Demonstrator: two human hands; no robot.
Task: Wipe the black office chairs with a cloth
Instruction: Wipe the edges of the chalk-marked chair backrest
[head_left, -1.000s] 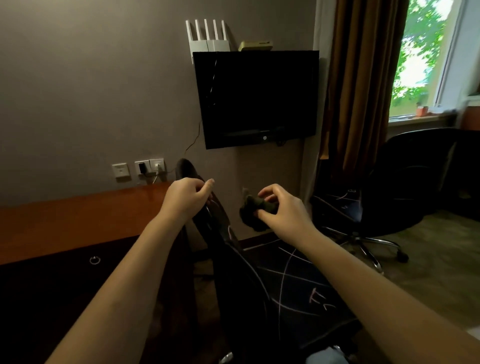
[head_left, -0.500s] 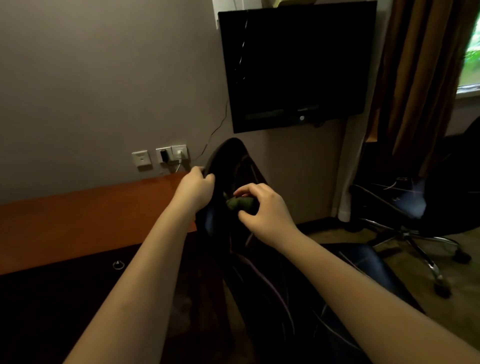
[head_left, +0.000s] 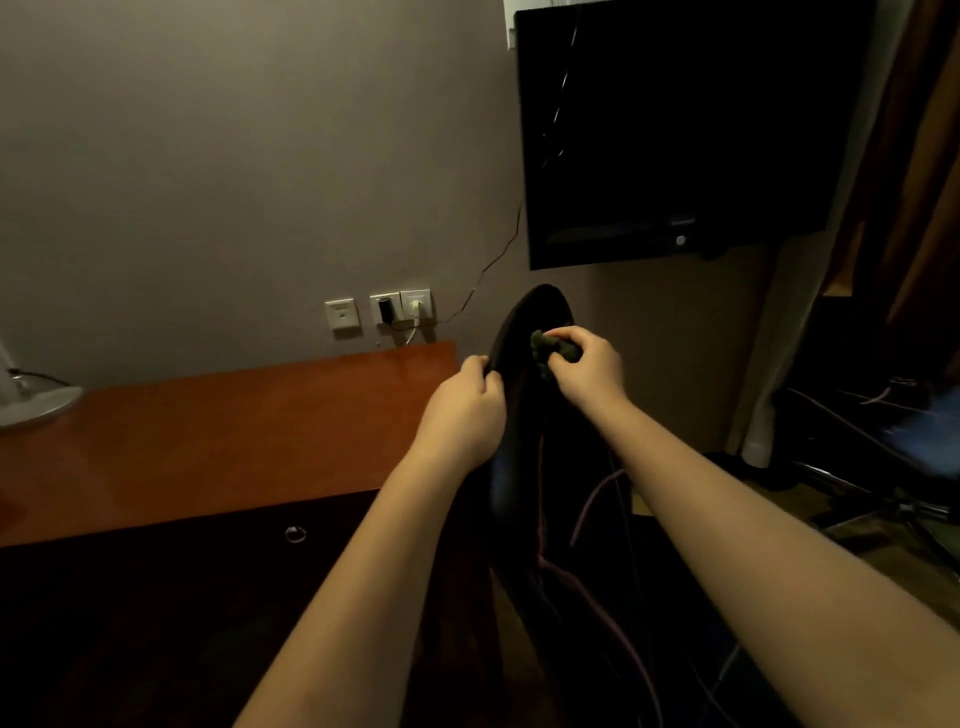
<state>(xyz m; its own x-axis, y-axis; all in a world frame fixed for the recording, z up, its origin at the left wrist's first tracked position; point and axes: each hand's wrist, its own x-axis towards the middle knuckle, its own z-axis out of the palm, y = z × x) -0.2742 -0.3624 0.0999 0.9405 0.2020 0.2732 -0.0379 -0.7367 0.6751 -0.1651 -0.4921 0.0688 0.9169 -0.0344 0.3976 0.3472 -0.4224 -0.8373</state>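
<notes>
A black office chair (head_left: 524, 332) stands in front of me with its backrest rising between my arms; pale scratch lines run down its lower back. My left hand (head_left: 465, 410) grips the left edge of the backrest, fingers curled round it. My right hand (head_left: 589, 371) pinches a small bunched dark green cloth (head_left: 553, 351) and holds it against the upper front of the backrest. A second black chair (head_left: 883, 462) shows only partly at the right edge, blurred.
An orange-brown wooden desk (head_left: 218, 431) with a dark drawer front lies to the left. A lamp base (head_left: 31, 400) sits at its far left. Wall sockets (head_left: 400, 309) and a black wall-mounted TV (head_left: 675, 130) face me. Brown curtains (head_left: 904, 208) hang at right.
The view has swung left and down. My right hand has carried the cloth up the backrest toward its top. My left hand stays gripping the backrest edge.
</notes>
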